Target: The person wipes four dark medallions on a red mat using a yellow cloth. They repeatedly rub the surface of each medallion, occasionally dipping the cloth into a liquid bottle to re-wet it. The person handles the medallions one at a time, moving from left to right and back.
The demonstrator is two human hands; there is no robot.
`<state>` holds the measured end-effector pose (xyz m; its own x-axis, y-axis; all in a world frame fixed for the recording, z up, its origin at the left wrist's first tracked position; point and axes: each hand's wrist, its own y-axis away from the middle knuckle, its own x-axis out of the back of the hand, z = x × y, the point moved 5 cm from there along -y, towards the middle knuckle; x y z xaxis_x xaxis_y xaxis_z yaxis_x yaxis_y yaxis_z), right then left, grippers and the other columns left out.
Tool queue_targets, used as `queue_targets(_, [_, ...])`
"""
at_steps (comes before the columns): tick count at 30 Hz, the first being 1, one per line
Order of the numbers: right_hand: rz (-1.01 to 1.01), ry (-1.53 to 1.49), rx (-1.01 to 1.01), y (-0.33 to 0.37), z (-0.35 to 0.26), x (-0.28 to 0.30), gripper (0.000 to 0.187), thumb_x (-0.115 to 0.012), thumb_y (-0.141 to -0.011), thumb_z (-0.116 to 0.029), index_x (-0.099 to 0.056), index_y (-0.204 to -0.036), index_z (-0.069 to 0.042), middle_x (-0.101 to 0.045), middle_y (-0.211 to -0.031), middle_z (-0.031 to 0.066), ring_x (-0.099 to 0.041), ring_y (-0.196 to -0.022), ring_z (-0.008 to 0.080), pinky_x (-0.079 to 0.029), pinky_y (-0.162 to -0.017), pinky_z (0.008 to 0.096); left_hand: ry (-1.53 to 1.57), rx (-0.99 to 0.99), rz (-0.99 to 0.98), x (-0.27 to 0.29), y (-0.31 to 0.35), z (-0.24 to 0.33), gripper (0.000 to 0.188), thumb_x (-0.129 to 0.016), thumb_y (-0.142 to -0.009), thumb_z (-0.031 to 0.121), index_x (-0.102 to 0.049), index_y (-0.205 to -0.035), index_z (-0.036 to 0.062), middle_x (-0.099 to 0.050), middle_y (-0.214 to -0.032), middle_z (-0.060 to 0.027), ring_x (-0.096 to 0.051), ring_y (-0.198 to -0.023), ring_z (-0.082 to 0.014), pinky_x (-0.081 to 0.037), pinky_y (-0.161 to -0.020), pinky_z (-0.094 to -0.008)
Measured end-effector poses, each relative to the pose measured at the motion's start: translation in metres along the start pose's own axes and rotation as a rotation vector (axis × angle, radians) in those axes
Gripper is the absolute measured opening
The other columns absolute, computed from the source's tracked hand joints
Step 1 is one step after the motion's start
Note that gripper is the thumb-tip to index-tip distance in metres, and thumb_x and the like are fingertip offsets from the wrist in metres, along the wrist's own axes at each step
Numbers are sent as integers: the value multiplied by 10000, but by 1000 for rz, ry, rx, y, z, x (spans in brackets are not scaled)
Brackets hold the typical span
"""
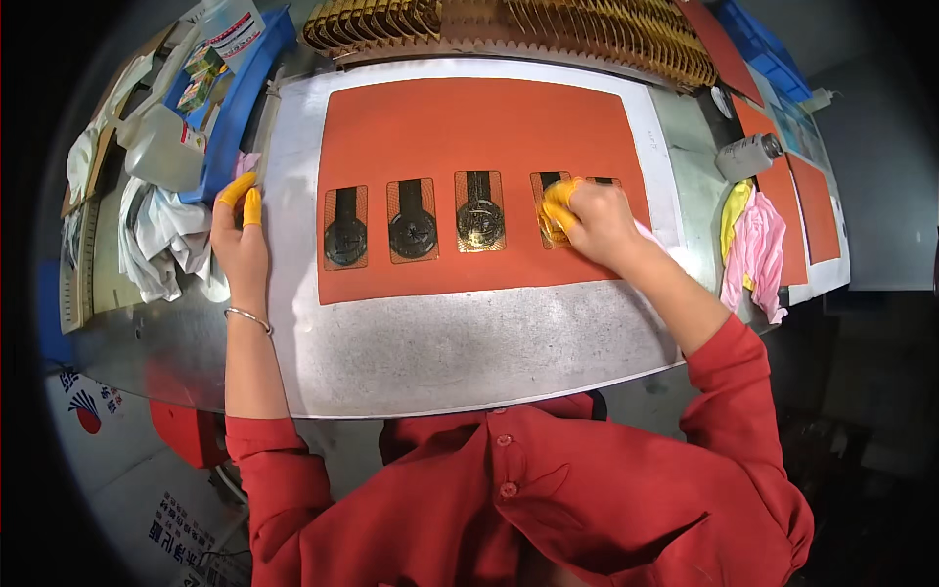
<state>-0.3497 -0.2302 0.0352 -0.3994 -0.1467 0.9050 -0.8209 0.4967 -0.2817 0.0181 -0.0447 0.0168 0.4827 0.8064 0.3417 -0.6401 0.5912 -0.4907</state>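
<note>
An orange sheet (469, 127) lies on the worktop with a row of small rectangular plates on it. The plates are gold-patterned, each with a black strip and disc; one (413, 220) sits left of the middle and a shinier one (479, 211) in the middle. My right hand (595, 217), yellow covers on its fingertips, presses bunched fingers onto a plate (551, 235) right of the middle. Whatever those fingers may pinch is hidden. My left hand (241, 233) rests at the sheet's left side near a blue tray, thumb and forefinger in yellow covers and slightly apart, holding nothing visible.
Along the back stands a rack of curved gold-coloured pieces (606, 39). On the left are a blue tray (230, 127), a translucent bottle (164, 147) and white cloths (161, 240). A grey bottle (748, 157) and pink cloth (758, 249) lie at right.
</note>
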Motion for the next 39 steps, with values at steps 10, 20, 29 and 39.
queue_targets(10, [-61, 23, 24, -11, 11, 0, 84, -618, -775, -97, -643, -841, -52, -612, -711, 118, -603, -642, 300, -488, -577, 376, -46, 40, 1, 3, -1, -7, 204, -564, -871, 42, -608, -1063, -11, -607, -994, -66, -567, -893, -133, -434, -819, -244])
queue_targets(20, [-82, -4, 63, 9, 7, 6, 91, -620, -775, -111, -646, -830, -42, -611, -702, 119, -600, -646, 293, -483, -575, 380, -111, 44, -49, -1, -4, -13, 228, -569, -841, 26, -617, -1064, 6, -622, -977, -72, -576, -880, -144, -436, -807, -250])
queue_targets(29, [-104, -20, 83, 18, 14, 10, 101, -643, -764, -114, -651, -849, -60, -613, -710, 109, -605, -643, 288, -486, -558, 371, -209, 35, -31, -4, -3, -6, 220, -570, -841, 26, -613, -1056, 3, -626, -988, -86, -572, -886, -156, -430, -819, -257])
queue_targets(39, [-130, -29, 120, 0, 25, 8, 108, -640, -750, -96, -649, -852, -62, -613, -725, 121, -605, -665, 299, -488, -580, 382, -220, -12, -29, -5, 0, 0, 209, -570, -843, 23, -609, -1046, -6, -607, -998, -83, -579, -903, -183, -432, -831, -265])
